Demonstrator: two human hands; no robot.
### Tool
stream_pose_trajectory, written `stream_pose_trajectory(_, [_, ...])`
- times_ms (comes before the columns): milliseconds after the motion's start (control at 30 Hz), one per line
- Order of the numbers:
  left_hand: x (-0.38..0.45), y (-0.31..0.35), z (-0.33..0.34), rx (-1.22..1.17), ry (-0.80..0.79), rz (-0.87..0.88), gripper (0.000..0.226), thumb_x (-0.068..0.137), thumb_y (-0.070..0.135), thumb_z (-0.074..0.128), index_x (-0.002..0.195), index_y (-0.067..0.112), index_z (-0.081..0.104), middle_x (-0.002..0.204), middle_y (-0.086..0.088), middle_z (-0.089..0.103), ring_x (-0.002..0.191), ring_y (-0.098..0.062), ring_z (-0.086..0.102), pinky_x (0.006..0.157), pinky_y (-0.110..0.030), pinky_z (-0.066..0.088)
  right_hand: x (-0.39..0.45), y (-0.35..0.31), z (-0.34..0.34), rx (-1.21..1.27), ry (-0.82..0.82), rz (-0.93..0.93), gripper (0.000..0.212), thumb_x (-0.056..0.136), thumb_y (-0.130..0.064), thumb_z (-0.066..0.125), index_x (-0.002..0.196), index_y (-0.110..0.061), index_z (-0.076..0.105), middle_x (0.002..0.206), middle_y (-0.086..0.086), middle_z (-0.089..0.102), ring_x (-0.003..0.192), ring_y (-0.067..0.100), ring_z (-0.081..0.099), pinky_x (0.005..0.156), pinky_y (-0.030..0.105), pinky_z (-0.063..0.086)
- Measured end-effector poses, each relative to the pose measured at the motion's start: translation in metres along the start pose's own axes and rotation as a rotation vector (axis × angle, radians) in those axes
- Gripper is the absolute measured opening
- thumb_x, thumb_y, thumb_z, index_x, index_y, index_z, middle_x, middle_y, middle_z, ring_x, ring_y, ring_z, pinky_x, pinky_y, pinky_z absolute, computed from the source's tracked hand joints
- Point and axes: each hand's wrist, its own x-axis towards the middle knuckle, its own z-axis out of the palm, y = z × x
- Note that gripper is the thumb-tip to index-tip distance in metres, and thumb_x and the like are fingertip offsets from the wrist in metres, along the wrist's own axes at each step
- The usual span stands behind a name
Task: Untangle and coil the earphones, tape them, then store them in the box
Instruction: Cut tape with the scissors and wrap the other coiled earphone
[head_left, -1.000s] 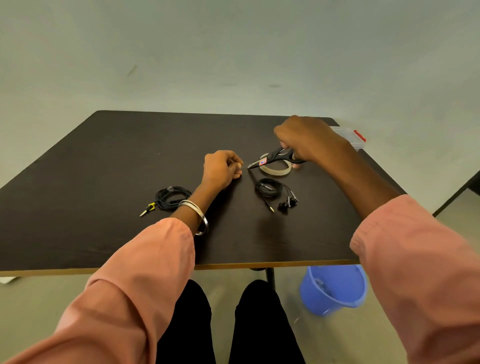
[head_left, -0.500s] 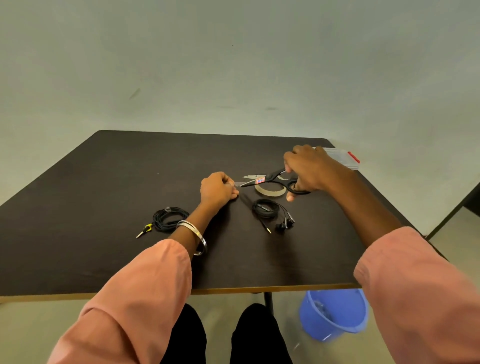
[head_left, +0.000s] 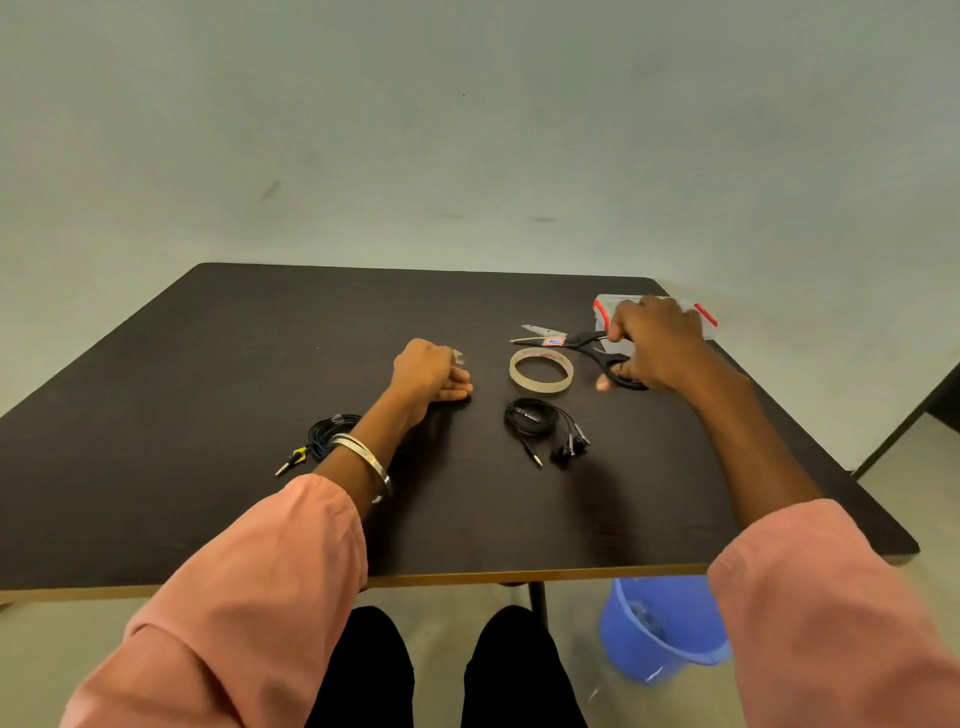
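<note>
Coiled black earphones (head_left: 540, 422) lie on the dark table (head_left: 208, 374), buds and plug toward me. Just beyond them rests a roll of clear tape (head_left: 541, 370). My right hand (head_left: 655, 343) grips the black handles of scissors (head_left: 571, 343), blades open and pointing left above the roll. My left hand (head_left: 431, 370) rests on the table, fingers pinched on a small piece of clear tape (head_left: 458, 356). A clear box with red clips (head_left: 707, 318) sits behind my right hand, mostly hidden.
A second coiled black cable (head_left: 324, 434) with a yellow-marked plug lies left of my left wrist. A blue bucket (head_left: 654, 631) stands on the floor under the table's near right edge. My knees are below the front edge.
My right hand has drawn the scissors to the right, away from my left hand. The strip of tape is cut; my left hand keeps the piece and has shifted slightly left.
</note>
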Motion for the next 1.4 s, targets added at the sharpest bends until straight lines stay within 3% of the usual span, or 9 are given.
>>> stream_pose_trajectory(133, [-0.008,0.001,-0.006,-0.057,-0.045,0.053,0.011,0.096,0.011,0.053,0.096,0.003,0.061,0.084,-0.015,0.068,0.070,-0.022,0.068,0.068,-0.032,0.059,-0.028,0.024,0.003,0.351,0.028,0.158,0.054,0.058,-0.038,0.089,0.098,-0.016,0.060,0.103,0.005,0.062,0.100,0.028,0.056,0.092,0.042,0.046])
stream_pose_trajectory(267, [-0.022,0.006,0.001,-0.182,-0.093,0.050,0.013,0.098,0.007,0.049,0.097,0.006,0.062,0.082,-0.011,0.067,0.072,-0.020,0.066,0.072,-0.032,0.057,-0.058,0.045,0.028,0.526,-0.008,0.348,0.051,0.056,-0.040,0.090,0.089,-0.017,0.058,0.079,-0.003,0.057,0.079,0.022,0.055,0.067,0.030,0.043])
stream_pose_trajectory(467, [-0.036,0.005,0.014,-0.280,-0.145,0.004,0.031,0.096,-0.005,0.038,0.103,0.009,0.064,0.089,-0.009,0.069,0.074,-0.019,0.066,0.069,-0.029,0.056,-0.067,0.045,0.066,0.429,-0.053,0.549,0.034,0.071,-0.035,0.083,0.093,-0.019,0.062,0.101,0.008,0.064,0.099,0.030,0.058,0.087,0.047,0.051])
stream_pose_trajectory(600, [-0.041,0.003,0.016,-0.311,-0.167,-0.003,0.033,0.096,-0.004,0.039,0.100,0.013,0.067,0.093,-0.007,0.070,0.074,-0.019,0.067,0.066,-0.030,0.055,-0.060,0.038,0.062,0.274,-0.182,0.573,0.031,0.085,-0.024,0.067,0.113,-0.014,0.059,0.122,0.017,0.057,0.115,0.037,0.049,0.098,0.047,0.042])
stream_pose_trajectory(700, [-0.043,0.001,0.015,-0.303,-0.171,0.001,0.032,0.097,0.000,0.041,0.101,0.017,0.069,0.099,-0.004,0.071,0.080,-0.018,0.066,0.067,-0.030,0.054,-0.055,0.017,0.046,0.212,-0.092,0.500,0.027,0.087,-0.018,0.064,0.112,-0.012,0.060,0.122,0.016,0.056,0.118,0.037,0.047,0.098,0.046,0.038])
stream_pose_trajectory(800, [-0.044,-0.001,0.016,-0.322,-0.194,0.013,0.031,0.097,0.002,0.045,0.102,0.020,0.070,0.103,-0.001,0.071,0.083,-0.016,0.065,0.066,-0.029,0.053,-0.051,-0.019,0.036,0.675,0.055,0.255,0.012,0.083,-0.016,0.071,0.095,-0.013,0.072,0.098,0.005,0.070,0.094,0.020,0.062,0.086,0.034,0.048])
stream_pose_trajectory(900, [-0.045,-0.002,0.019,-0.353,-0.212,0.039,0.033,0.096,0.000,0.044,0.104,0.020,0.069,0.099,0.001,0.072,0.085,-0.015,0.066,0.070,-0.030,0.052,-0.046,-0.058,0.033,1.157,-0.013,0.141,0.011,0.085,-0.021,0.070,0.084,-0.012,0.075,0.082,0.006,0.073,0.074,0.011,0.063,0.065,0.024,0.048])
stream_pose_trajectory(1067, [-0.047,-0.005,0.020,-0.318,-0.228,0.120,0.030,0.094,0.001,0.047,0.110,0.017,0.067,0.087,0.001,0.072,0.080,-0.013,0.067,0.072,-0.033,0.049,-0.017,-0.087,0.049,1.346,-0.147,0.283,0.043,0.082,-0.039,0.072,0.087,0.004,0.071,0.078,0.018,0.069,0.060,0.017,0.055,0.042,0.021,0.036])
stream_pose_trajectory(1400, [-0.040,-0.007,0.022,-0.230,-0.252,0.184,0.028,0.093,0.004,0.052,0.110,0.020,0.068,0.099,-0.002,0.072,0.093,-0.018,0.067,0.073,-0.035,0.048,0.006,-0.086,0.054,1.610,-0.203,0.491,0.003,0.083,-0.002,0.067,0.080,0.000,0.067,0.069,0.011,0.064,0.044,0.010,0.044,0.031,0.017,0.024])
